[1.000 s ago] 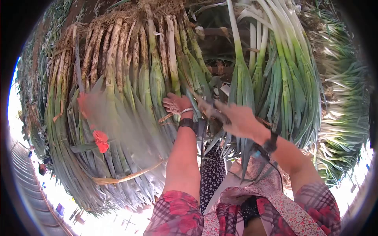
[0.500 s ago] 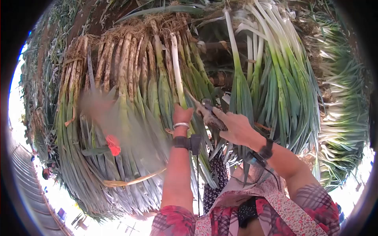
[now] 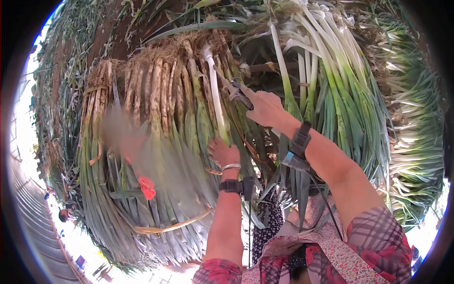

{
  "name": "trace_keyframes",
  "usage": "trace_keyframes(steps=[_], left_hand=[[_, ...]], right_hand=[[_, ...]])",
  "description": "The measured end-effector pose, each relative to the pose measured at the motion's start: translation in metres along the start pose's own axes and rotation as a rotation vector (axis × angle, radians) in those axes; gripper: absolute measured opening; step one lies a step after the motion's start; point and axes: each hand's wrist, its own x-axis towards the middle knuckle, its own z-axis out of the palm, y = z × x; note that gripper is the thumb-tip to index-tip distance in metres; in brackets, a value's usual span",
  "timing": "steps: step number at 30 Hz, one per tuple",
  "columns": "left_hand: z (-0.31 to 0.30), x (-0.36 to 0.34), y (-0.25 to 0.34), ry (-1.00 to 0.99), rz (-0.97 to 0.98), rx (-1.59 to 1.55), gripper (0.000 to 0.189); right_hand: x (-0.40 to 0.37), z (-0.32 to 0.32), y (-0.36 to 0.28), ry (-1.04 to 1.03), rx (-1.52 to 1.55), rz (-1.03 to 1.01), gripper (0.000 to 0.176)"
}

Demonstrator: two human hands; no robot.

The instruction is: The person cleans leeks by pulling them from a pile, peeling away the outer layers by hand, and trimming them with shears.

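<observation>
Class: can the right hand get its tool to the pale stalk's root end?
Probably yes: the dark metal cutting tool in the right hand sits beside the peeled white leek stalk, nothing between them.

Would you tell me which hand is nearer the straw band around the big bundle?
Left. The left hand grips a pale stalk up and right of the straw band; the right hand, holding shears, is farther up.

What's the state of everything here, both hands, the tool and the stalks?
left hand, closed around pale stalk
right hand, gripping cutting tool
pale stalk, peeled white, held upright
cutting tool, raised beside the stalk's root end
muddy bundle, unpeeled, tied with straw band
clean pile, peeled white
</observation>
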Motion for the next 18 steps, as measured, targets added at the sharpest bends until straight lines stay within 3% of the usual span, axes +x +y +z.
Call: trace_keyframes(steps=[1, 3, 4, 6, 8, 10, 13, 14, 15, 16, 17, 18], left_hand=[[-0.002, 0.0, -0.004, 0.001, 0.003, 0.004, 0.037], [-0.009, 0.006, -0.016, -0.036, -0.007, -0.295, 0.034], [-0.027, 0.011, -0.012, -0.038, -0.003, -0.288, 0.034], [-0.078, 0.021, 0.005, -0.248, -0.099, -0.792, 0.036], [-0.081, 0.029, 0.019, -0.224, -0.058, -0.932, 0.038], [-0.124, 0.036, 0.074, -0.264, -0.102, -1.166, 0.035], [-0.128, 0.036, 0.158, -0.393, -0.113, -1.292, 0.034], [-0.107, 0.033, 0.186, -0.38, 0.011, -1.567, 0.038], [-0.088, 0.032, 0.219, -0.409, -0.005, -1.735, 0.036], [-0.077, 0.027, 0.242, -0.33, 0.159, -1.598, 0.044], [-0.064, 0.026, 0.265, -0.376, 0.179, -1.426, 0.05], [-0.032, 0.021, 0.282, -0.308, 0.225, -1.462, 0.057]], right_hand=[[0.003, -0.001, 0.001, -0.006, 0.007, 0.016, 0.073], [0.001, -0.006, 0.003, -0.012, 0.022, 0.036, 0.073], [-0.005, -0.015, 0.003, -0.113, 0.059, 0.051, 0.073], [-0.019, -0.037, 0.007, -0.216, 0.098, 0.067, 0.074], [-0.044, -0.062, 0.021, -0.188, 0.227, 0.104, 0.075], [-0.067, -0.094, 0.039, -0.036, 0.264, 0.19, 0.076], [-0.101, -0.139, 0.061, 0.213, 0.335, 0.36, 0.075], [-0.109, -0.154, 0.059, 0.272, 0.325, 0.461, 0.075], [-0.119, -0.154, 0.069, 0.374, 0.324, 0.407, 0.075], [-0.127, -0.156, 0.08, 0.477, 0.321, 0.347, 0.075], [-0.131, -0.155, 0.086, 0.465, 0.318, 0.342, 0.075], [-0.136, -0.154, 0.088, 0.42, 0.307, 0.38, 0.075]])
